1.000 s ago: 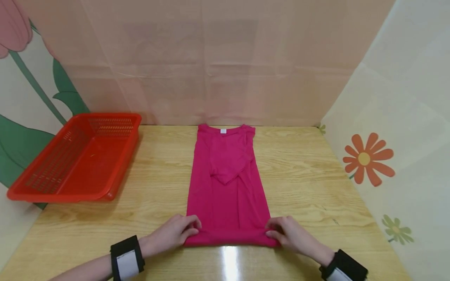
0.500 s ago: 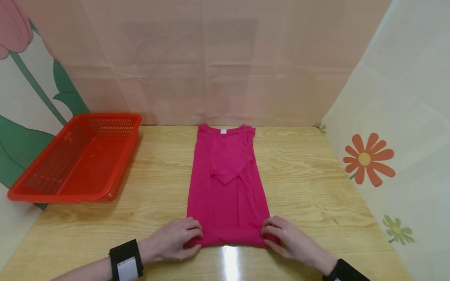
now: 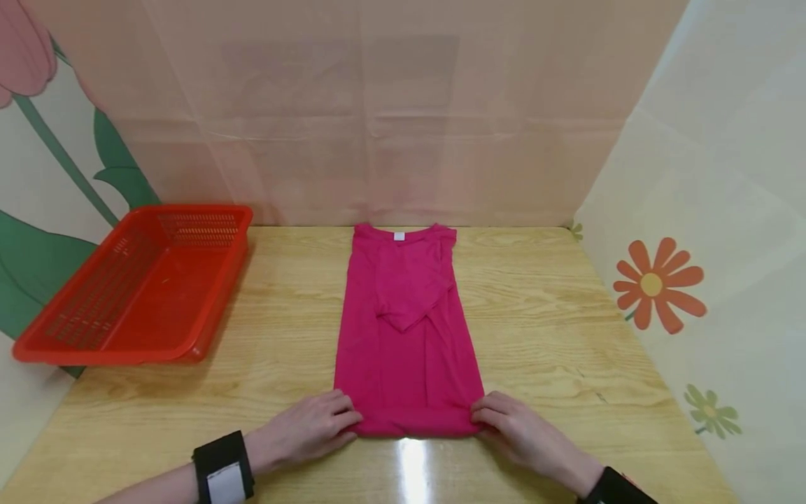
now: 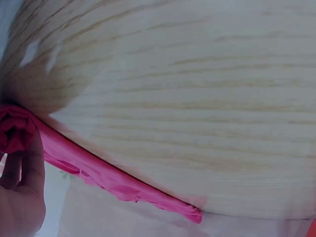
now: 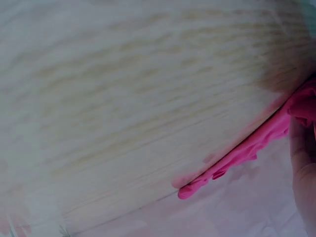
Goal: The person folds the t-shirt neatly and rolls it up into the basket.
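Observation:
A magenta shirt (image 3: 403, 357) lies flat on the wooden table, its collar with a white label at the far side. Its sides are folded inward and its near end is rolled into a thick band. My left hand (image 3: 315, 425) grips the left end of that roll, fingers over the top. At the opposite end, my right hand (image 3: 525, 435) holds the roll in the same way. The left wrist view shows the spiral end of the rolled shirt (image 4: 17, 131) against the fingers. Part of the roll's right end (image 5: 302, 107) shows in the right wrist view.
A red plastic basket (image 3: 204, 329) with slotted sides stands on the left of the table (image 3: 277, 315). A pinkish sheet (image 3: 378, 105) hangs along the back edge. Flower-printed sheets (image 3: 724, 210) flank the table. Both wrists wear black bands (image 3: 222, 465).
The near end of the shirt has rolled slightly farther from me, and the roll looks thicker. Fingers moved from pinching the edge to wrapping over the roll's ends.

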Tool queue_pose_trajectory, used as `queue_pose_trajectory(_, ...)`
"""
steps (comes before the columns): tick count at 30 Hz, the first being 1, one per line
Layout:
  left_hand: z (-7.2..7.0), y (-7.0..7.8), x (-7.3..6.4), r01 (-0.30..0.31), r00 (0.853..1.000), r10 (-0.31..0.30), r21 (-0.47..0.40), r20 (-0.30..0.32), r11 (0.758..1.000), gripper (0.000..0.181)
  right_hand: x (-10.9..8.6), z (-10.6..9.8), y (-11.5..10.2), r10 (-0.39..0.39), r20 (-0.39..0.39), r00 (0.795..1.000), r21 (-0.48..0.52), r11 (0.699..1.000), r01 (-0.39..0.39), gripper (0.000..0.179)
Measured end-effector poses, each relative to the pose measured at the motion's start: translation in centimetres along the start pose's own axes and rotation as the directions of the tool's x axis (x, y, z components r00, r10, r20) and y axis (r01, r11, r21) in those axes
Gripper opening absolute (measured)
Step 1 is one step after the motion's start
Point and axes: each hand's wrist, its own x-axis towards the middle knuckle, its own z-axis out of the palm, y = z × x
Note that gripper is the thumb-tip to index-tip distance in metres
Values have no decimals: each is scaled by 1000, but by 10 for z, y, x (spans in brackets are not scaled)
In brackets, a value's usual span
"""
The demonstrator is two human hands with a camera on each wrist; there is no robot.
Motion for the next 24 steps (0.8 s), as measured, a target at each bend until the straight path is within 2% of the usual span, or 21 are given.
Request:
queue_pose_trajectory(3, -2, -2, -1, 18, 1000, -20, -55, -24, 998, 14, 2, -1, 0, 58, 18, 998, 10, 998, -58, 25)
queue_pose_trajectory(6, -3, -4, -1, 94, 995, -98, -191, -14, 977, 15, 7, -3, 0, 138, 56, 989, 73, 987, -142, 31)
queue_pose_trajectory(8, -3, -6, 0, 164, 986, -167, -283, 14, 945, 15, 10, -5, 2, 180, 80, 980, 112, 976, -188, 30)
queue_pose_trajectory(12, -4, -9, 5, 300, 953, -286, -412, 97, 860, 15, 17, -7, 8, 271, 154, 950, 196, 934, -299, 24)
queue_pose_trajectory(15, -4, -11, 8, 330, 942, -320, -452, 100, 829, 13, 23, -8, 13, 331, 219, 918, 231, 896, -379, 20)
queue_pose_trajectory(19, -3, -12, 10, 357, 931, -349, -457, 105, 815, 14, 28, -8, 17, 396, 262, 880, 217, 865, -453, 19)
queue_pose_trajectory(21, -3, -12, 12, 379, 923, -364, -453, 124, 807, 14, 29, -6, 17, 413, 259, 873, 201, 861, -467, 18)
queue_pose_trajectory(24, -4, -14, 15, 415, 908, -385, -450, 161, 790, 12, 30, -4, 17, 426, 235, 874, 159, 870, -467, 18)
